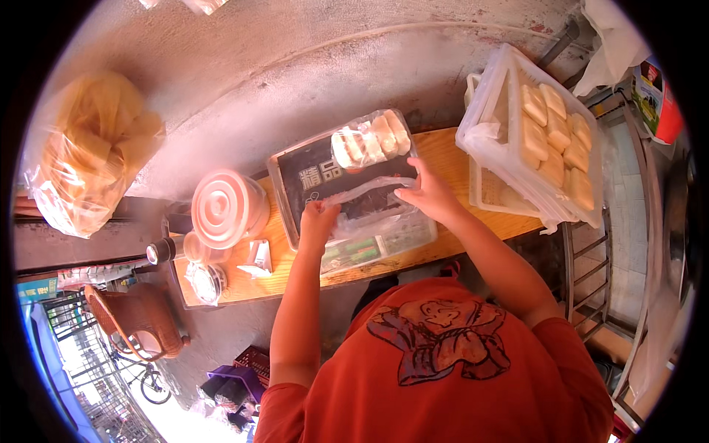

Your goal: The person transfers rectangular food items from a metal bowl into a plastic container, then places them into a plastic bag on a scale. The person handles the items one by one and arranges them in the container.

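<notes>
A clear plastic bag (370, 192) stretches between my two hands above a dark box lid with printed writing (293, 166). My left hand (319, 222) pinches one end of the bag. At the other end, my right hand (433, 191) has the bag's edge running in between its spread thumb and forefinger. A wrapped pack of pale, oblong bun-like pieces (372, 139) rests on the far right part of the lid, just beyond my right hand. Under the bag's near side is a clear container (382, 246) with green items, blurred through the plastic.
On the wooden table (443, 160), white plastic crates (498, 105) stand at the right, one holding pale buns (556, 135). A lidded tub (221, 207), a small jar (205, 282) and a folded card (258, 259) sit left. A full yellowish bag (97, 149) is farther left, by the wall.
</notes>
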A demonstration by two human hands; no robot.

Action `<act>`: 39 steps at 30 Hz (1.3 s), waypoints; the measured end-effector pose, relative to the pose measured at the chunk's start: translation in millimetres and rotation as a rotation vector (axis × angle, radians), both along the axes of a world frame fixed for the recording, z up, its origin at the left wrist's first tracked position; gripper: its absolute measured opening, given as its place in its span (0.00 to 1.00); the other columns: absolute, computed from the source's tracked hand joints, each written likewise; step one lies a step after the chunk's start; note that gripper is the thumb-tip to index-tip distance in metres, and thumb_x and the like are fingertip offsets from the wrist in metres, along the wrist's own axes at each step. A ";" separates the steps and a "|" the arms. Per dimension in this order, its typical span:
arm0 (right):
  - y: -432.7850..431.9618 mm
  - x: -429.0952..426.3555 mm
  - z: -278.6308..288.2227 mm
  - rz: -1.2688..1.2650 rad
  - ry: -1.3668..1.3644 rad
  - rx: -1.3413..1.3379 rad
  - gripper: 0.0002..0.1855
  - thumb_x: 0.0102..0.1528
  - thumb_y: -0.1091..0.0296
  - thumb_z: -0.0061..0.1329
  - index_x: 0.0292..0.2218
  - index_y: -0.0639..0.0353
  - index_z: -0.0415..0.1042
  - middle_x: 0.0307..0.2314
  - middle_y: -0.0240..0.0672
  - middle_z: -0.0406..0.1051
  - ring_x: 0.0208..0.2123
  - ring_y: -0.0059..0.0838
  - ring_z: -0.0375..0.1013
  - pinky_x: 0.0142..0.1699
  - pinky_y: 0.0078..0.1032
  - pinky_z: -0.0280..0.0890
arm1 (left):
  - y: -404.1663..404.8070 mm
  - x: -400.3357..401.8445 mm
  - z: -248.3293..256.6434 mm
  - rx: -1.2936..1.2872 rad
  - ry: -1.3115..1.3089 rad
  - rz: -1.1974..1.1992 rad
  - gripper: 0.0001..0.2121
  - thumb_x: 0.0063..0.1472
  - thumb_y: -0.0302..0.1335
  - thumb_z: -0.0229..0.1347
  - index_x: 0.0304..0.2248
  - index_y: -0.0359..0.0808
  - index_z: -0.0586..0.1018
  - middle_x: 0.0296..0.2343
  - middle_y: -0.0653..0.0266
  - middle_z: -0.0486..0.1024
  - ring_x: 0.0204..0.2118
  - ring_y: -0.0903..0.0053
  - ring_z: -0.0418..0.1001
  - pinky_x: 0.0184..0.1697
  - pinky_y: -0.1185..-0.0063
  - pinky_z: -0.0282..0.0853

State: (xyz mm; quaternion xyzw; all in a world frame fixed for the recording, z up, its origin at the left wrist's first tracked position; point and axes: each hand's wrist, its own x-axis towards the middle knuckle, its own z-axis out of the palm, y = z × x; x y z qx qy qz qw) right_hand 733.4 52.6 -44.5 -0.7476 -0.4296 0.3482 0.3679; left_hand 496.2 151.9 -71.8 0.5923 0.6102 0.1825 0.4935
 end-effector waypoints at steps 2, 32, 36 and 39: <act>8.3 -8.3 4.4 -0.007 -0.293 0.142 0.30 0.45 0.67 0.56 0.49 0.59 0.61 0.28 0.36 0.66 0.32 0.35 0.67 0.40 0.30 0.62 | 0.9 9.1 -0.7 0.339 0.296 -0.048 0.13 0.49 0.30 0.59 0.33 0.32 0.73 0.27 0.59 0.71 0.30 0.67 0.70 0.36 0.71 0.64; -65.4 192.5 65.7 -0.629 -0.944 -0.254 0.24 0.51 0.47 0.43 0.34 0.62 0.71 0.39 0.40 0.66 0.47 0.41 0.58 0.50 0.42 0.49 | -63.9 38.1 46.5 0.946 0.091 -0.527 0.13 0.48 0.22 0.56 0.36 0.37 0.76 0.41 0.64 0.70 0.50 0.63 0.61 0.53 0.67 0.49; -64.0 191.7 54.9 -0.667 -0.895 -0.187 0.27 0.48 0.47 0.48 0.40 0.62 0.68 0.38 0.39 0.68 0.46 0.41 0.60 0.53 0.41 0.46 | -72.6 51.4 49.8 0.919 0.082 -0.560 0.13 0.49 0.23 0.55 0.37 0.38 0.75 0.41 0.65 0.70 0.50 0.64 0.62 0.52 0.68 0.49; -60.9 195.4 65.9 -0.704 -0.441 0.105 0.28 0.45 0.56 0.54 0.44 0.61 0.64 0.36 0.39 0.69 0.42 0.38 0.66 0.50 0.39 0.53 | -76.3 59.7 52.2 0.924 0.060 -0.548 0.12 0.49 0.22 0.55 0.36 0.38 0.75 0.40 0.65 0.70 0.49 0.65 0.63 0.51 0.68 0.50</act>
